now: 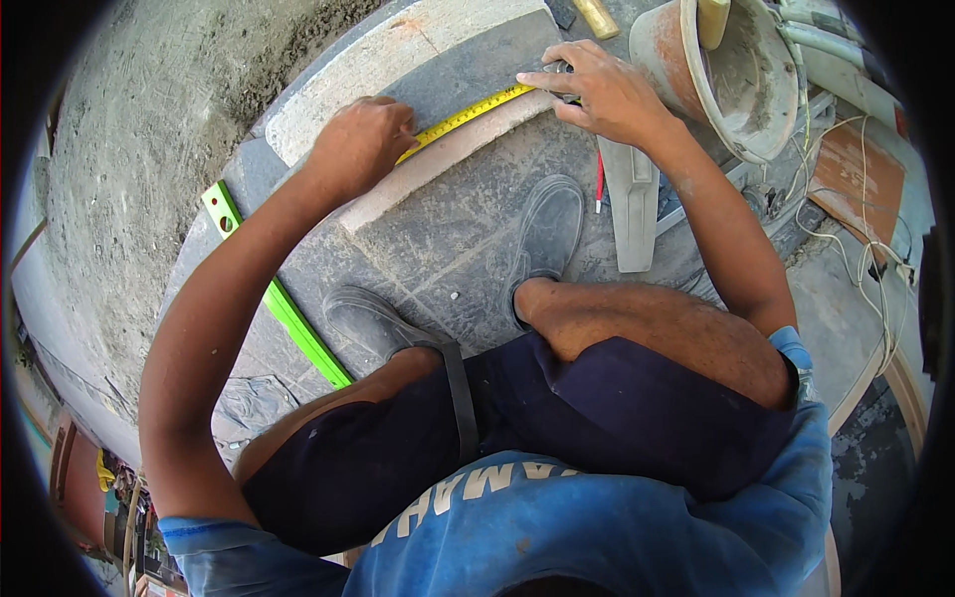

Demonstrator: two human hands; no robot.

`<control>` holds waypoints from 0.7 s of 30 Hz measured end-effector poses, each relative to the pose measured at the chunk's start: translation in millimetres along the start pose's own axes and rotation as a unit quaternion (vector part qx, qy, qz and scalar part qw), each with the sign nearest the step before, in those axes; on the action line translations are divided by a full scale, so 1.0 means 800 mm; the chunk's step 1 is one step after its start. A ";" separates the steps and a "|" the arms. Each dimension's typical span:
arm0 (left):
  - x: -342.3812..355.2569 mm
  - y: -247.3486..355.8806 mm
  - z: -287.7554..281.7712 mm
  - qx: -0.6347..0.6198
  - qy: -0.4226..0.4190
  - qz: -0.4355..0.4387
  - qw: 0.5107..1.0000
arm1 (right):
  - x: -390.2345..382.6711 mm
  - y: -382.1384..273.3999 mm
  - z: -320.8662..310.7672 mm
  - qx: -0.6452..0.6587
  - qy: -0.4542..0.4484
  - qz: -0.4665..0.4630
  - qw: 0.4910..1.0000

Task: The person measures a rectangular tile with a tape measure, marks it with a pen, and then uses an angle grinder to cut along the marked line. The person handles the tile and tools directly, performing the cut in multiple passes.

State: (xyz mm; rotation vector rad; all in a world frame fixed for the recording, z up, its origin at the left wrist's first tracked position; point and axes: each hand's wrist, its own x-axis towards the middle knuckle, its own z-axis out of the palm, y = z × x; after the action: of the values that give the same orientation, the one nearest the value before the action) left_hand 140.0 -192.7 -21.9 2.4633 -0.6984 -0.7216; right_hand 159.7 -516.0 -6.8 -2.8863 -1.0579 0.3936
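Observation:
A yellow tape measure (468, 113) is stretched along a long grey stone slab (453, 55) with pale, rough edges. My left hand (363, 139) has its fingers curled closed on the tape at the slab's near left part. My right hand (594, 92) grips the dark tape case at the other end, its index finger reaching over the blade. Under that hand a grey tapered metal tool (627, 214) lies on the dusty tiles, beside a thin red pencil-like item (599, 184).
A green spirit level (298, 333) lies left of my shoes (552, 229). At right are a dirty bucket (665, 70), a wooden handle (597, 15), loose cables (865, 259), metal lengths and a brown board (846, 189). Rough grey ground (139, 169) spreads at left.

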 end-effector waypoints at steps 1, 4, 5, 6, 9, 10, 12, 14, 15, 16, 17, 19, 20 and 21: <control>0.018 0.010 0.003 -0.035 0.023 0.010 0.999 | 0.000 0.002 0.001 0.000 0.006 0.000 1.000; 0.050 0.039 0.019 -0.037 0.022 -0.007 0.999 | 0.002 0.001 0.007 -0.005 0.017 0.004 1.000; 0.053 0.040 0.019 -0.038 0.021 -0.005 0.999 | 0.004 0.002 0.007 -0.005 0.016 0.006 1.000; 0.057 0.043 0.022 -0.035 0.026 -0.032 0.999 | 0.004 0.005 0.005 -0.003 0.015 -0.004 1.000; 0.061 0.046 0.026 -0.053 0.042 -0.067 0.995 | 0.001 0.020 -0.004 0.038 0.004 0.022 0.999; 0.063 0.046 0.026 -0.071 0.054 -0.077 0.993 | 0.001 0.026 -0.009 0.076 -0.003 0.055 0.996; 0.065 0.046 0.026 -0.084 0.047 -0.088 0.991 | 0.002 0.039 -0.018 0.113 -0.021 0.093 0.989; 0.068 0.044 0.024 -0.095 0.040 -0.102 0.989 | 0.006 0.045 -0.031 0.154 -0.048 0.151 0.975; 0.069 0.046 0.023 -0.091 0.034 -0.107 0.989 | 0.005 0.053 -0.031 0.152 -0.050 0.152 0.975; 0.070 0.048 0.022 -0.088 0.027 -0.112 0.989 | 0.005 0.066 -0.029 0.140 -0.055 0.157 0.976; 0.070 0.050 0.022 -0.090 0.027 -0.111 0.989 | 0.006 0.075 -0.027 0.127 -0.060 0.162 0.977; 0.072 0.051 0.022 -0.092 0.028 -0.112 0.989 | 0.007 0.081 -0.017 0.116 -0.029 0.149 0.982; 0.073 0.052 0.022 -0.093 0.028 -0.110 0.989 | 0.006 0.084 -0.012 0.107 0.002 0.135 0.985; 0.073 0.050 0.023 -0.089 0.032 -0.112 0.989 | 0.008 0.081 -0.014 0.107 0.002 0.135 0.985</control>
State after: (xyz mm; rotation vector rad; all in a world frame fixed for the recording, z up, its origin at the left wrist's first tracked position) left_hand 158.3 -262.3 -33.3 2.4095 -0.3203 -0.7489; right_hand 207.7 -561.1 -5.7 -2.8359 -0.5797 0.4789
